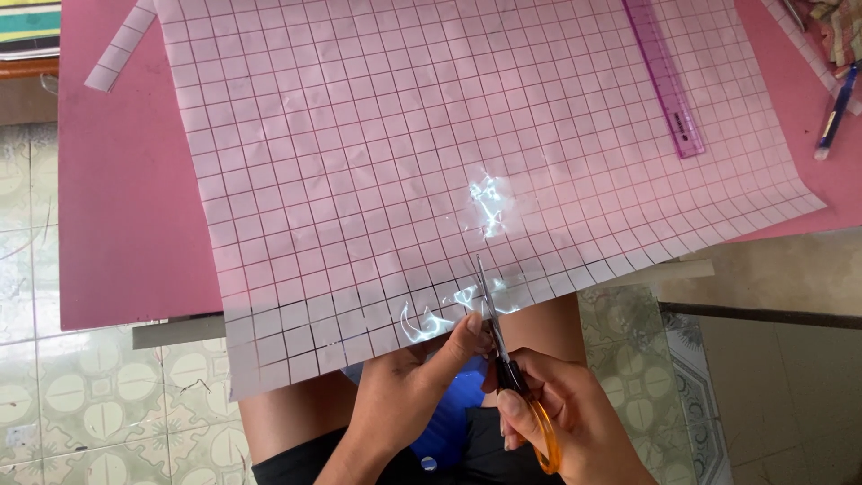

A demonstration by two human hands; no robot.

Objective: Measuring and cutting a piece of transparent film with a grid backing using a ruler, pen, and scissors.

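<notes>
A large pale pink sheet ruled with a dark grid (431,144) lies across a pink table top (126,198) and hangs over its near edge. My right hand (561,418) grips orange-handled scissors (507,359); the blades point away from me and enter the sheet's near edge along a grid line. My left hand (409,395) pinches the overhanging edge of the sheet just left of the blades, thumb on top.
A purple transparent ruler (664,76) lies on the sheet at the upper right. A blue pen (835,112) rests near the right edge. A cut strip of gridded paper (121,49) lies at the upper left. Patterned floor tiles (99,395) show below; a blue object (453,418) sits in my lap.
</notes>
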